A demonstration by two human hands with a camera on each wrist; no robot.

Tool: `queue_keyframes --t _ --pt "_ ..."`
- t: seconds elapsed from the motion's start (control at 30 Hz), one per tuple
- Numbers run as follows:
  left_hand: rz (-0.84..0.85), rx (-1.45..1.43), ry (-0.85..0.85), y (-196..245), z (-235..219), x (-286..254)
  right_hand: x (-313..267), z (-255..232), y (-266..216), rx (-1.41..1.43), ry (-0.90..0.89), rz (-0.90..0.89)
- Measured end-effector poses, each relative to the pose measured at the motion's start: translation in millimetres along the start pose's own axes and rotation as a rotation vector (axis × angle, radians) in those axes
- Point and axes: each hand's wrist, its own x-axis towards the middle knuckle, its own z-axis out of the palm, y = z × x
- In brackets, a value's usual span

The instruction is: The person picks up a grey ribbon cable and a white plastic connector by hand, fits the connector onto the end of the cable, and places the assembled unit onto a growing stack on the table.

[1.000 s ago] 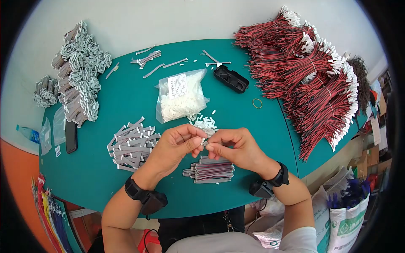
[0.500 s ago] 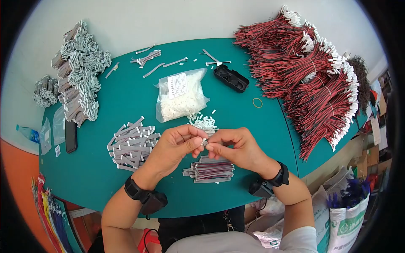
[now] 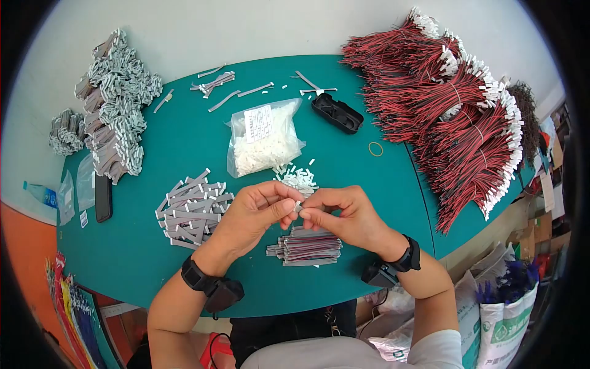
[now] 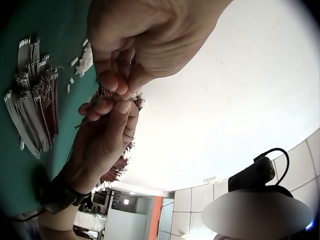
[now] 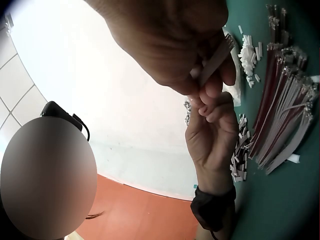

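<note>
Both hands meet fingertip to fingertip over the table in the head view. My left hand (image 3: pixel 258 212) pinches a small white connector housing (image 3: pixel 297 206) between thumb and forefinger. My right hand (image 3: pixel 345 215) pinches a short grey ribbon cable (image 5: pixel 216 60), whose free end with bare metal terminals sticks out past the fingers in the right wrist view. The fingertips hide where cable and housing come together. Below the hands lies a stack of grey and dark red ribbon cables (image 3: pixel 310 251). Just beyond them is a small heap of loose white housings (image 3: pixel 299 178).
A clear bag of white housings (image 3: pixel 264 141) lies farther back. Left of the hands is a pile of ribbon cables with white ends (image 3: pixel 193 212). Large bundles of red and black wires (image 3: pixel 442 111) fill the right side; a black case (image 3: pixel 337 115) sits behind.
</note>
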Motion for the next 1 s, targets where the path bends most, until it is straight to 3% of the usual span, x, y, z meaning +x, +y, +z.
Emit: queue_keyframes --t 1.0 --pt "0.037 0.003 -0.027 -1.4 -0.6 0.5 1.3 -3.4 3.6 0.208 -0.045 0.137"
